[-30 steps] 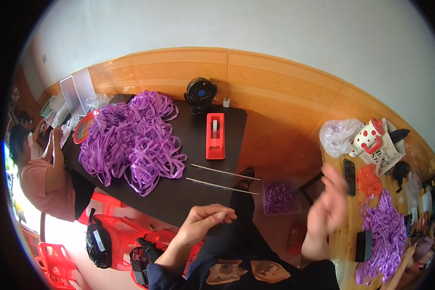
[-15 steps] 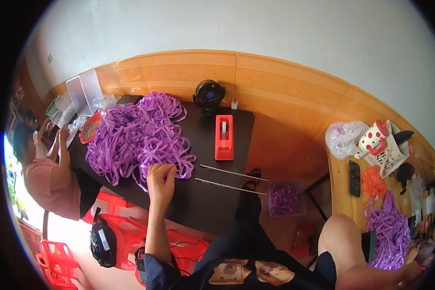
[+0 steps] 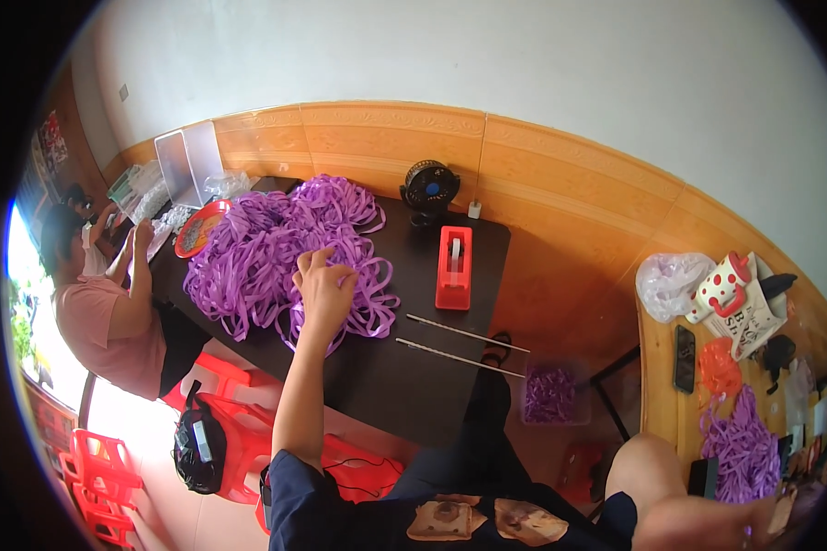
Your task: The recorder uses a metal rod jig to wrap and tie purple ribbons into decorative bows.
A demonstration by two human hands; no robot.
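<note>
My left hand (image 3: 324, 292) is over the near right part of a big heap of purple ribbon loops (image 3: 266, 248) on the dark table (image 3: 368, 386). Its fingers look bent and apart, and no ribbon can be made out between them. At the lower right, my right hand (image 3: 774, 516) lies by the edge of the picture, close to a second bundle of purple ribbons (image 3: 742, 450) on the wooden table (image 3: 657, 367). Blur and the dark rim hide its fingers.
Two thin rods (image 3: 469, 332) lie beside a red tape dispenser (image 3: 453, 275); a black fan (image 3: 429, 188) stands behind. A clear bin (image 3: 551, 395) of purple ribbons is on the floor. Another person (image 3: 110, 321) works at left near red stools (image 3: 239, 441). A phone (image 3: 684, 358) and polka-dot cup (image 3: 721, 285) sit right.
My left hand has moved farther away, from the heap's near edge onto the ribbons, and its fingers have spread. The whole view has shifted slightly, so things appear farther right and lower.
</note>
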